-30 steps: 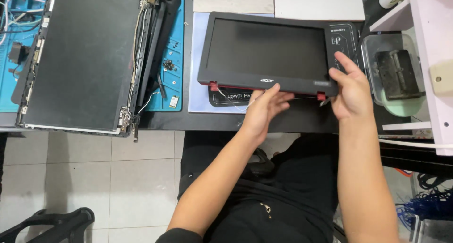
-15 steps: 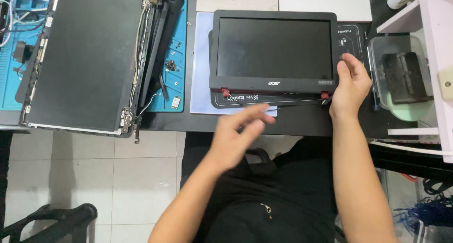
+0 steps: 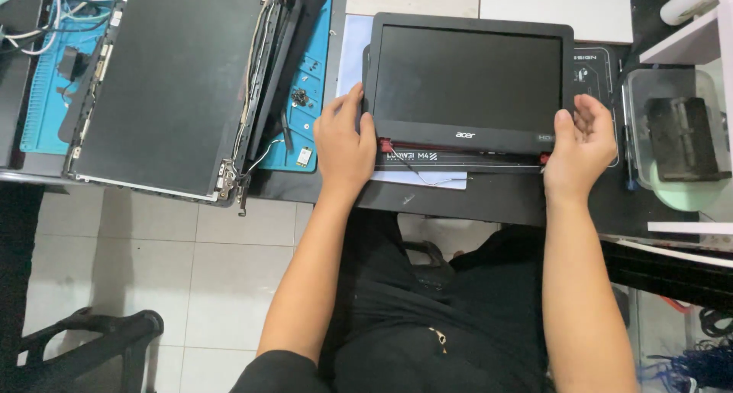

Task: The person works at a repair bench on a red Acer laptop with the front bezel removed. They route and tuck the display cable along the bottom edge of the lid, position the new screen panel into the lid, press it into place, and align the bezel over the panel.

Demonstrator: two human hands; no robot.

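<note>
Black worktable (image 3: 489, 202) spans the top of the view, tiled floor below. Biggest item on it: a stripped laptop display panel (image 3: 172, 80) lying flat at the left, w/ loose cables along its right edge, partly over a blue repair mat (image 3: 309, 95). Centre: a smaller black laptop screen assembly (image 3: 469, 84), bezel on, lying face up on a dark mat w/ white paper under it, red hinge bits showing along its near edge. Right: a clear plastic container (image 3: 672, 145) w/ a dark block inside, just beside a white shelf. Left hand (image 3: 343, 145) grips the screen assembly's lower-left corner, fingers curled over the side edge, thumb near the corner. Right hand (image 3: 584, 145) holds the lower-right corner, thumb on the bezel, other fingers loosely curled, half open beside the edge.
</note>
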